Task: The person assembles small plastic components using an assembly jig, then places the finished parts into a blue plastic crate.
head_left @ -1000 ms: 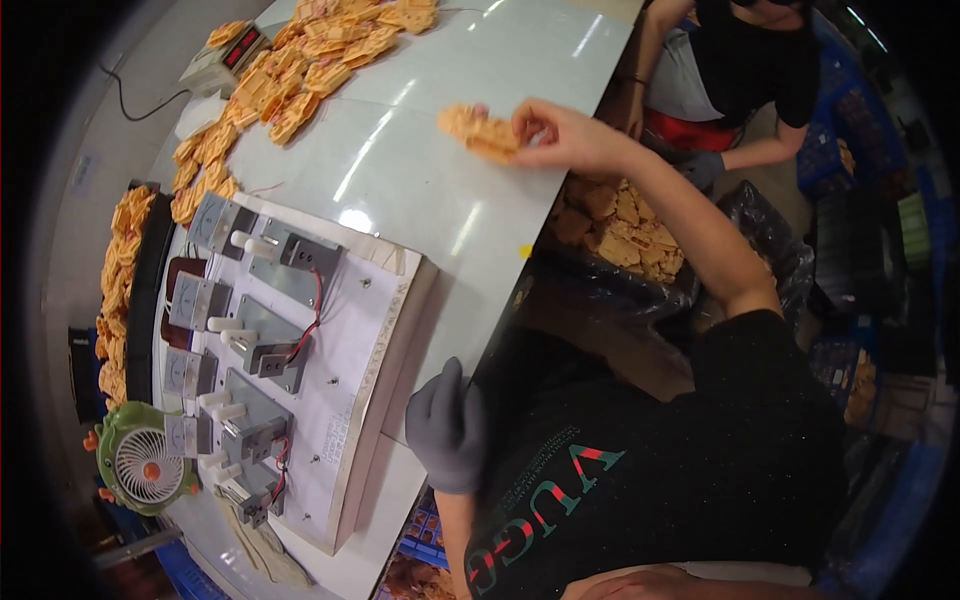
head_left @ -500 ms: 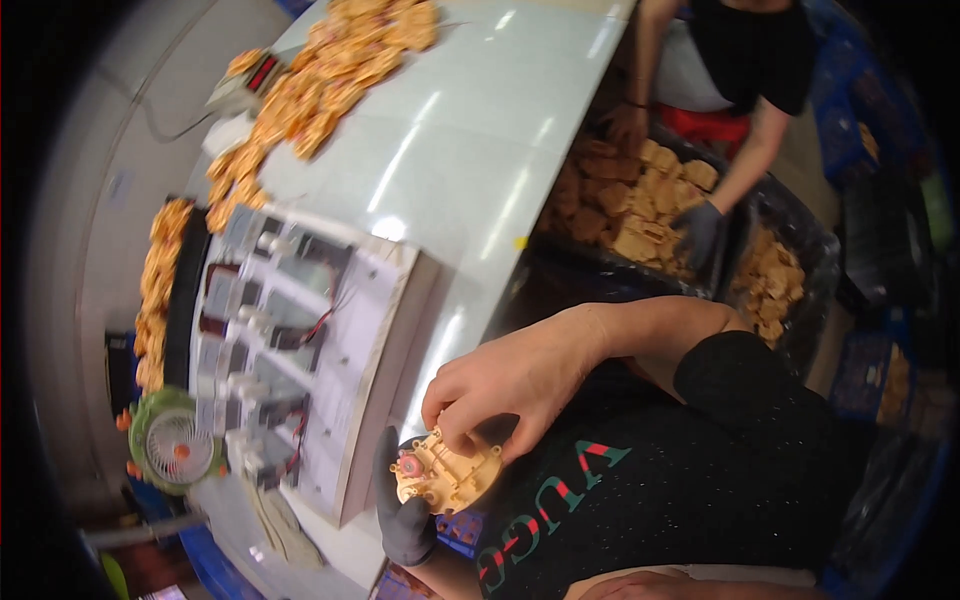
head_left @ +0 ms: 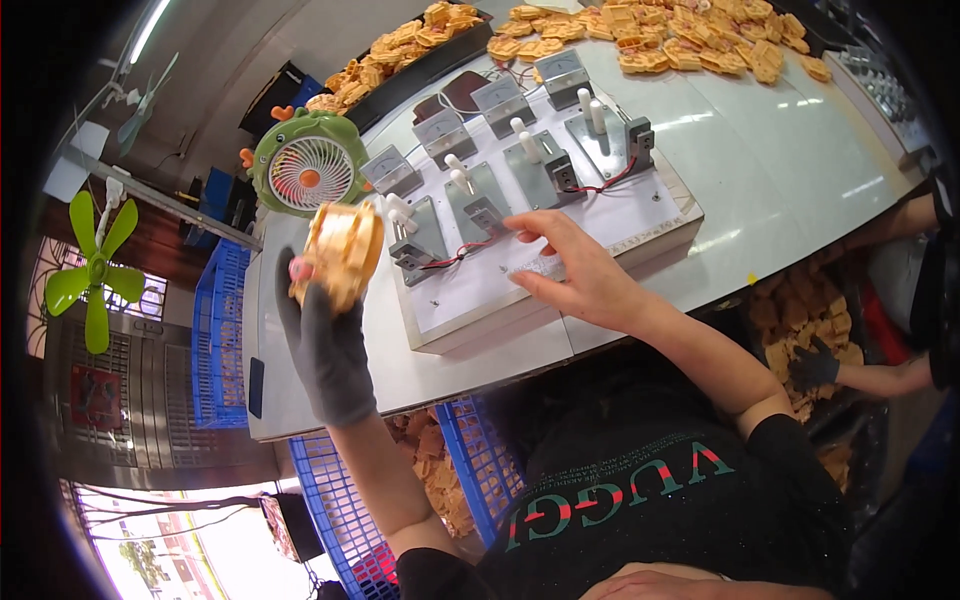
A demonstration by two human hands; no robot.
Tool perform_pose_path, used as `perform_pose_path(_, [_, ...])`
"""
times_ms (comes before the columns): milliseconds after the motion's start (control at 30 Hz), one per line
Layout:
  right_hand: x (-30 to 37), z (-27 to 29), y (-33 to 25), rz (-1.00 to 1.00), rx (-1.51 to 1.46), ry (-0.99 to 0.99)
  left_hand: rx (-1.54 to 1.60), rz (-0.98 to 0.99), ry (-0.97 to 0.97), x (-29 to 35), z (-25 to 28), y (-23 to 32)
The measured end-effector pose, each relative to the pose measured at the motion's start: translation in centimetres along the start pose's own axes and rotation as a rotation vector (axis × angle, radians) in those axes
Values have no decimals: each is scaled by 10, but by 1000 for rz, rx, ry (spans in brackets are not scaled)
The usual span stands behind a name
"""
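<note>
My left hand (head_left: 338,360), in a dark grey glove, grips a yellow plastic molded part (head_left: 346,250) with a small pink piece on it. The part is raised at the left of the white test board (head_left: 455,308). My bare right hand (head_left: 590,280) is over the board's near side, its thumb and fingers apart and nothing between them. Close to its fingertips stands one of several metal clamp fixtures (head_left: 478,200) with white-tipped handles and red-and-black wires. Behind the fixtures is a row of small grey meters (head_left: 445,138).
A green desk fan (head_left: 308,170) stands left of the board. Yellow parts (head_left: 690,35) are heaped along the table's far side, and more fill a black tray (head_left: 400,88). Blue crates (head_left: 465,470) sit below the near edge. At right, a co-worker's gloved hand (head_left: 815,365) touches binned parts.
My right hand has let go of the yellow part and reached to the fixtures. My left hand has lifted the part away to the left. The head view has turned.
</note>
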State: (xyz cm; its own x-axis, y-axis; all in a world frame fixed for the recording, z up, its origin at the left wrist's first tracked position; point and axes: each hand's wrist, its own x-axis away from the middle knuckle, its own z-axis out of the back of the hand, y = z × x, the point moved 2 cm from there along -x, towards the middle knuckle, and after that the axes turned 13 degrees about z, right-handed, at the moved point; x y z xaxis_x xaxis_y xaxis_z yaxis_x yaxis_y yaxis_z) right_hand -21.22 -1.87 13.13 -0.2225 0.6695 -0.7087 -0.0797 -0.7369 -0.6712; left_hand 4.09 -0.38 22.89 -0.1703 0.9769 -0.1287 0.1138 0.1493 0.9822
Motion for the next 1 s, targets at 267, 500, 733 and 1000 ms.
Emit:
perform_pose_path(267, [-26, -21, 28, -104, -128, 34, -479, -218, -44, -109, -47, -29])
perform_pose_path(500, [-24, -11, 29, -59, -183, 23, -796, -383, -40, -135, -80, -60])
perform_pose_path(733, [-23, -10, 31, -88, -206, 33, -997, -406, -104, -112, -84, -56])
perform_pose_path(1000, [-20, -9, 27, -63, -193, 69, -1393, -319, -278, -98, -98, -39])
